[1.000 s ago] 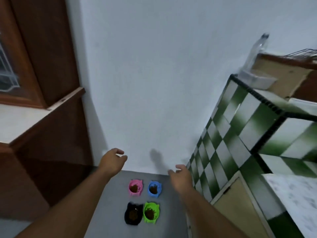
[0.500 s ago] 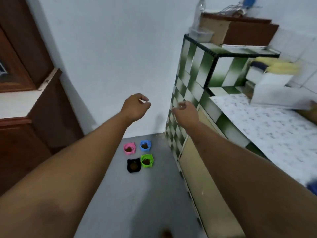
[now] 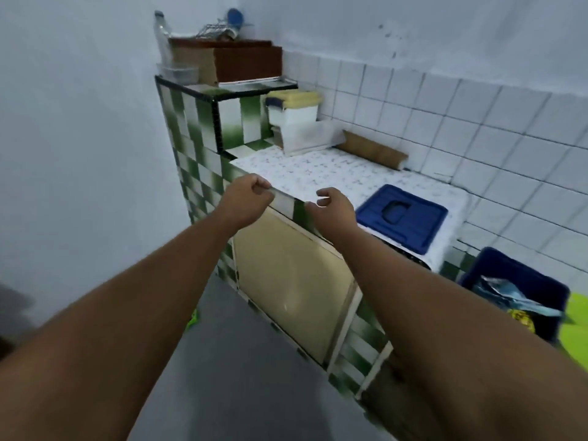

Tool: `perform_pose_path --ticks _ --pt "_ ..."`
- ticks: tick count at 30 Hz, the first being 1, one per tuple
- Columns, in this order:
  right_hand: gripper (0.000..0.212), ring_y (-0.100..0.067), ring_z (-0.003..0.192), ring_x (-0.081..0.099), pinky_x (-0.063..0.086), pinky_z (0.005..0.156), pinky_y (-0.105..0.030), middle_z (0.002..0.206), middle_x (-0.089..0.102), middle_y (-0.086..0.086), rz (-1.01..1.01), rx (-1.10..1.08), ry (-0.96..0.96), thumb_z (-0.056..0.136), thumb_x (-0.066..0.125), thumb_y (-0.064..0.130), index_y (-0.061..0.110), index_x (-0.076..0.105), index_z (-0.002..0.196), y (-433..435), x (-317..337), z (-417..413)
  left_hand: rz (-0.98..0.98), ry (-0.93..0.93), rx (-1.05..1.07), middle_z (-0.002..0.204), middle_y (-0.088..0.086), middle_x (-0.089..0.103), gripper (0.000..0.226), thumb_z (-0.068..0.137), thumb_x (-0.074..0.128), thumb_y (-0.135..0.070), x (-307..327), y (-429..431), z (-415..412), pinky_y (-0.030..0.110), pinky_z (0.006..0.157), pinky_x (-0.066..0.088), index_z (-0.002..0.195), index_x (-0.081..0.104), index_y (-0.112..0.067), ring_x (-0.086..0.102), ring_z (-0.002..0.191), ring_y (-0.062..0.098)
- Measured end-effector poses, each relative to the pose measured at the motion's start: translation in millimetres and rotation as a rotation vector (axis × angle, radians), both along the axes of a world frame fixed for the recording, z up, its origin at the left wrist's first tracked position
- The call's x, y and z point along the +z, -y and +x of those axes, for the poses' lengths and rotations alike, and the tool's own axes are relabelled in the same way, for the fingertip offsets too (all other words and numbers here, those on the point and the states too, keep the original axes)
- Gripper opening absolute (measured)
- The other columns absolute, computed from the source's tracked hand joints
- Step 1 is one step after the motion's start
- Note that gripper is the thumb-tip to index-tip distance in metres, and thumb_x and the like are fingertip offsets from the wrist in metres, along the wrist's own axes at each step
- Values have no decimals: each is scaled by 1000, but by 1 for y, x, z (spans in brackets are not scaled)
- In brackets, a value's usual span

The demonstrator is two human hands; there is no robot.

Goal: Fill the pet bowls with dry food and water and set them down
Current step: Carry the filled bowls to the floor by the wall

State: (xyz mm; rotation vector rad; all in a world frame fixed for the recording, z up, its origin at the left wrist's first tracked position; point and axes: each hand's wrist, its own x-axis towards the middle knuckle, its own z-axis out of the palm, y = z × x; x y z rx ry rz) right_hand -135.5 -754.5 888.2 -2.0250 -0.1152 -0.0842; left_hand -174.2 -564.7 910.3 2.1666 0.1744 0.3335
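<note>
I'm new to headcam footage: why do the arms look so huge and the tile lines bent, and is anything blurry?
Head view: the wide-angle lens swells the forearms near the frame edge and bows the wall tiles; light is dim and bluish; slight motion blur softens the left hand, right hand and blue lid.

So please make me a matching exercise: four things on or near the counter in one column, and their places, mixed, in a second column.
Things:
1. blue lid
2. cardboard tube
3. clear bottle
4. dark blue bin

Places:
A. on top of the tall tiled block, at its left corner
B. on the floor, right of the counter
C. on the counter, near the right hand
D. along the tiled back wall, on the counter

Pairs: 1-C, 2-D, 3-A, 4-B
</note>
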Motion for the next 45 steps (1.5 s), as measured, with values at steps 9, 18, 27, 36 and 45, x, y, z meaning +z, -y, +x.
perform_pose_path --ticks 9,18,27,36,45 --pt "44 -20 97 63 51 87 -32 114 63 -3 -44 -301 -5 90 68 32 15 56 128 242 -11 -98 -49 -4 -266 82 2 64 11 91 70 -26 -16 228 -28 45 86 59 99 68 -19 68 88 27" --pt "36 -22 90 62 47 75 -28 106 65 -6 -17 -588 -99 88 69 24 13 58 121 438 -41 -205 -79 -96 -500 89 7 70 7 90 69 -25 -53 427 -82 48 86 60 87 64 -28 70 91 31" --pt "48 -27 78 65 59 80 -46 101 70 -9 -5 -726 -171 74 72 34 18 60 117 546 -86 -205 -106 -211 -616 86 0 67 5 92 67 -23 -111 529 -78 48 92 59 94 64 -26 68 89 26" --pt "45 -31 89 69 58 85 -43 101 68 -5 -9 -707 -188 80 73 34 19 58 119 595 -109 -145 -32 -316 -584 95 3 69 9 92 67 -25 -137 572 -30 47 94 58 99 66 -20 69 100 29" --pt "39 -20 77 62 52 74 -27 100 66 -5 -66 -606 -181 84 72 29 12 61 118 663 -128 -77 -38 -434 -524 107 8 70 19 96 66 -27 -161 634 2 41 87 62 111 66 -16 67 93 23"
